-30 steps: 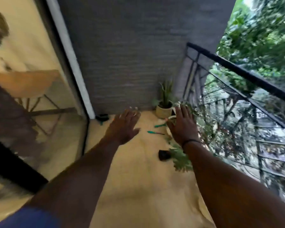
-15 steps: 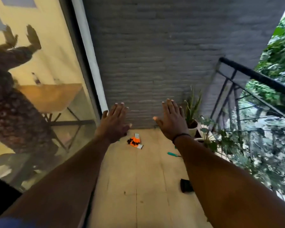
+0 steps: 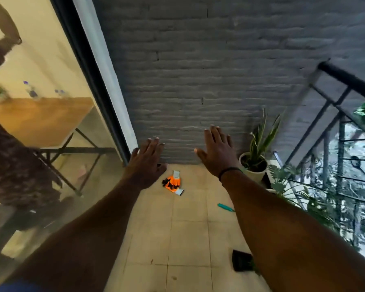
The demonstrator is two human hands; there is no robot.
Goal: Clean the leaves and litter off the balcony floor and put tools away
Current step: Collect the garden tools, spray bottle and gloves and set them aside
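Raised slightly farther apart than half a second ago: left hand [image 3: 144, 165] and right hand [image 3: 217, 153], palms down, fingers straight, holding nothing. Below, on tiled floor [image 3: 188, 239]: orange gloves [image 3: 172, 183] near wall, green tool [image 3: 225, 207] by right forearm, black object [image 3: 241, 263] nearer.

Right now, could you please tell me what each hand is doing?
Left hand: open, fingers straight, holding nothing.
Right hand: open, fingers straight, holding nothing.

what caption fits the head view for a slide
Both open hands, left hand and right hand, stretched over a tiled balcony floor with orange gloves ahead.
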